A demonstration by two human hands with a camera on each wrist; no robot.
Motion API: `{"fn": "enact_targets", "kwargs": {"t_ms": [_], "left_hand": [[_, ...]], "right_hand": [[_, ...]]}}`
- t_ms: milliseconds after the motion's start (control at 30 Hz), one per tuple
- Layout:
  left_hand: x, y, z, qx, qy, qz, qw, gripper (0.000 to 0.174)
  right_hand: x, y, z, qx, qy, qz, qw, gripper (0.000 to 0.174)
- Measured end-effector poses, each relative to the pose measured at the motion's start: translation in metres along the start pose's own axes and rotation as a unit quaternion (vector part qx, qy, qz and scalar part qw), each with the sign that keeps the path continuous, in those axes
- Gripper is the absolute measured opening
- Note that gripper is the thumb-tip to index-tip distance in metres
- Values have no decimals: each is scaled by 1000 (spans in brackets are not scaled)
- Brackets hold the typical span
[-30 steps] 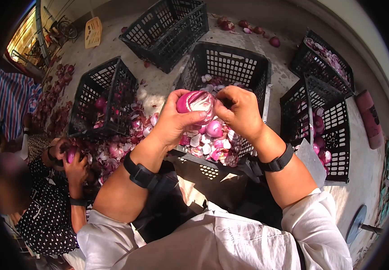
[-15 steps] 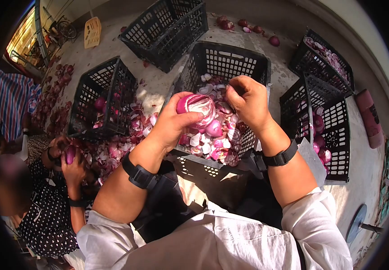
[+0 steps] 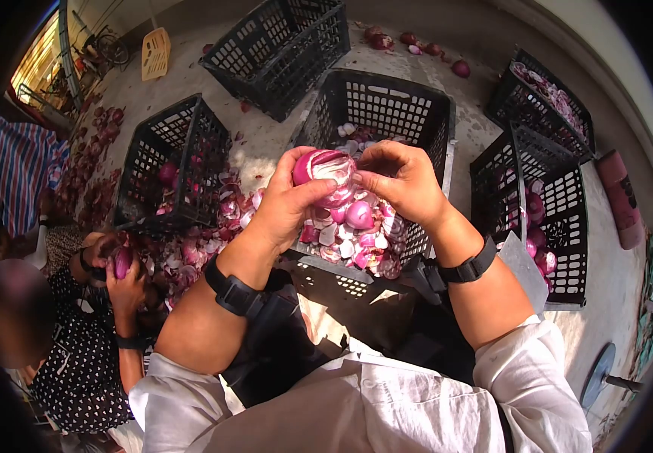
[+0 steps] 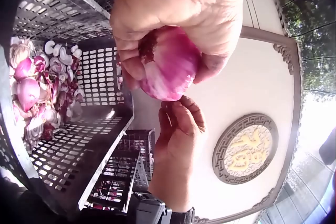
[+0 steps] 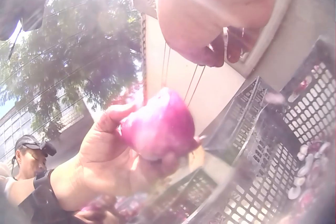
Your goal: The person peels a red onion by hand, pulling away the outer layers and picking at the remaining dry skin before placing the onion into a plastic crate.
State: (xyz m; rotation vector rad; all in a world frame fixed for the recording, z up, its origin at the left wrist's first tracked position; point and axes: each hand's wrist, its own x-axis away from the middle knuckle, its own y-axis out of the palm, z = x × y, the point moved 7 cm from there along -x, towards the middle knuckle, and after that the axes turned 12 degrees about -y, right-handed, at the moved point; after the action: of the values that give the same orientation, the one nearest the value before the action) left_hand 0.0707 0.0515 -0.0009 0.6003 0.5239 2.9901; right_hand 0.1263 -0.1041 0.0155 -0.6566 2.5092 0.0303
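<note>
A red onion with a pale, streaked upper side is held in my left hand, thumb over the near side and fingers round the far side. The left wrist view shows the purple onion between thumb and fingers, with brown root end showing. Close at its right edge, my right hand has bent fingers and the thumb tip right by the onion skin. In the right wrist view, a gap shows between the right hand and the onion. I cannot tell whether the right fingertips pinch any skin.
Below my hands stands a black plastic crate with onions and peelings. More black crates stand to the left, behind and right. Peelings cover the floor at left, where another person's hands hold an onion.
My right hand drew away from the onion to the right, then came back to its edge. The left hand keeps holding the onion, turned slightly. The other person's hands shifted a little.
</note>
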Motion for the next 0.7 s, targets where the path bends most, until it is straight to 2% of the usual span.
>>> {"fn": "enact_targets", "kwargs": {"t_ms": [133, 233, 333, 500, 700], "left_hand": [[-1, -2, 0, -5, 23, 10, 1000, 58], [0, -2, 2, -6, 27, 10, 1000, 59], [0, -3, 2, -13, 40, 13, 999, 61], [-1, -3, 1, -69, 103, 30, 992, 69], [-2, -1, 1, -94, 121, 29, 988, 70]], "right_hand": [[-1, 0, 7, 19, 50, -6, 999, 19], [0, 0, 15, -38, 67, 12, 997, 20], [1, -1, 17, -30, 101, -12, 994, 21], [1, -3, 15, 30, 93, 11, 995, 20], [-1, -3, 2, 156, 74, 17, 985, 18]]}}
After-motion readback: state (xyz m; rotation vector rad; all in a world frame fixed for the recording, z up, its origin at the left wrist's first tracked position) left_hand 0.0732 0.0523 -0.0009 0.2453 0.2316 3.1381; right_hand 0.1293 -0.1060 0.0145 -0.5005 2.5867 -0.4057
